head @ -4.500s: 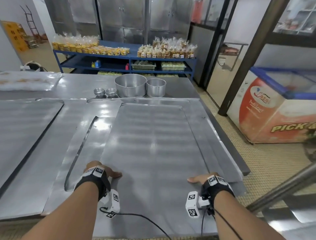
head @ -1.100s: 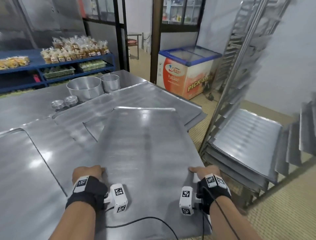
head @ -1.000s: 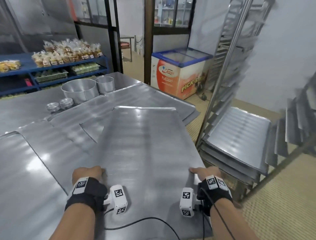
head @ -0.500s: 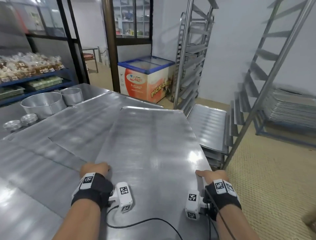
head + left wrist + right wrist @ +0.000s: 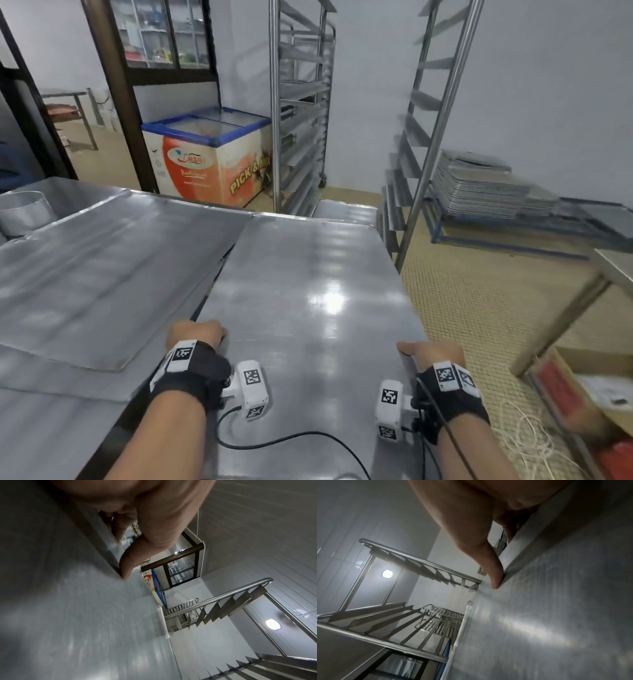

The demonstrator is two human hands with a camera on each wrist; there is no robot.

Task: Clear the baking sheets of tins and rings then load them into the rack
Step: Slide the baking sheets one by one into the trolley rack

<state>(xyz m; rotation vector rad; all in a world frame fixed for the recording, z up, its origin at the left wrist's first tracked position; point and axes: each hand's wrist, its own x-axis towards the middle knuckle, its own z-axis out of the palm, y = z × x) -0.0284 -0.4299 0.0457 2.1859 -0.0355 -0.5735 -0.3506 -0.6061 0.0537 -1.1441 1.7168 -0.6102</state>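
A large bare metal baking sheet (image 5: 308,301) is held level in front of me, clear of the table. My left hand (image 5: 195,337) grips its left edge, thumb on top and fingers under the rim. My right hand (image 5: 430,351) grips the right edge the same way. In the left wrist view the baking sheet (image 5: 77,615) fills the frame below the thumb (image 5: 130,563); in the right wrist view the baking sheet (image 5: 556,615) lies under the thumb (image 5: 494,577). The steel rack (image 5: 416,150) with angled runners stands just beyond the sheet's far right corner. A loaded sheet (image 5: 346,209) shows low in it.
More baking sheets (image 5: 102,274) lie on the table at left, with a round tin (image 5: 24,212) at the far left edge. A second rack (image 5: 301,102) and a chest freezer (image 5: 209,157) stand behind. A stack of trays (image 5: 479,188) sits low at right; another table's corner (image 5: 616,267) juts in.
I have lifted the sheet off the table and turned right with it. The racks have come into view ahead, and the tins have slid off to the left.
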